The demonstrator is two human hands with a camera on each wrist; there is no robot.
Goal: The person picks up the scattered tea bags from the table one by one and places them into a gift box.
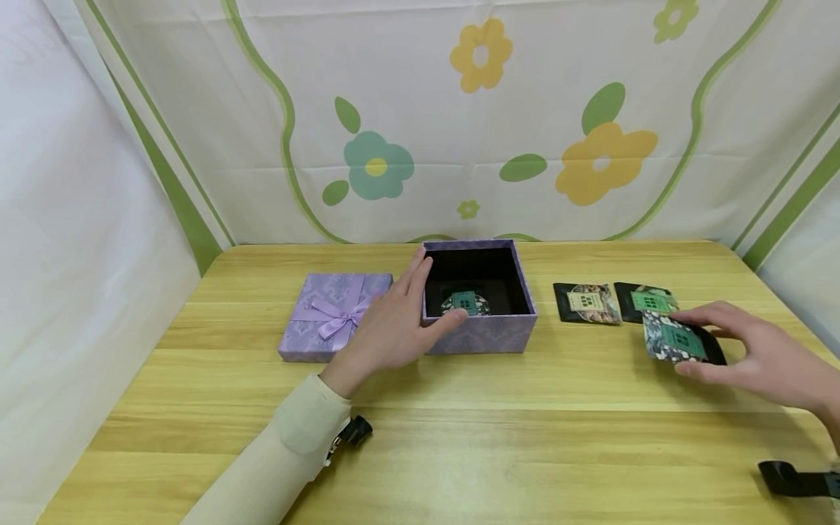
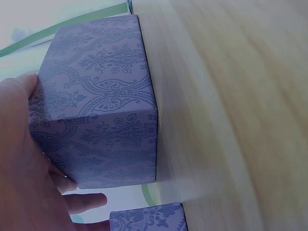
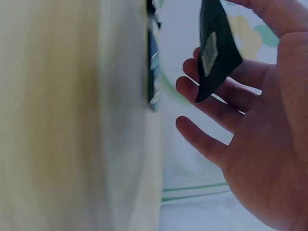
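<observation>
My left hand [image 1: 394, 328] rests against the near left corner of an open purple patterned gift box [image 1: 482, 334], thumb at the front rim and fingers extended along the left side. The left wrist view shows the box [image 2: 101, 82] beside that hand [image 2: 24, 159]. Inside it lies a sachet with a green label [image 1: 467, 302]. Above the table on the right, my right hand [image 1: 768, 357] pinches a sachet with a dark floral print and green label [image 1: 679, 340]. Its plain black back, with a pale label, faces the right wrist camera, above the spread fingers [image 3: 207, 139].
The box's purple lid with a ribbon bow [image 1: 337, 313] lies left of the box. Right of the box are a black sachet with a cream label [image 1: 587, 303] and another with a green label [image 1: 646, 300]. A flowered white curtain [image 1: 433, 117] hangs behind the wooden table [image 1: 492, 437].
</observation>
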